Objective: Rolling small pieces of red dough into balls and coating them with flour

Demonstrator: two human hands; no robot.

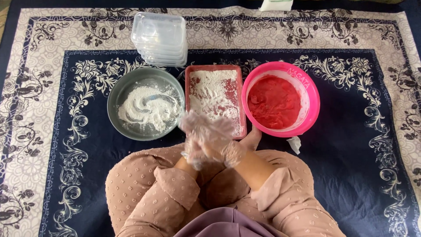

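your left hand (195,145) and right hand (219,140), both in thin clear gloves, are pressed together just below the red tray (192,94) of white flour. motion blur, so can't tell if anything sits between the palms. grey round dish (115,94) of flour sits left of the tray, pink bowl (312,109) of red paste right, stacked clear containers (160,37) behind.

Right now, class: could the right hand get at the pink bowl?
Probably yes. The right hand is pressed against the left hand close to the pink bowl, with nothing between them.
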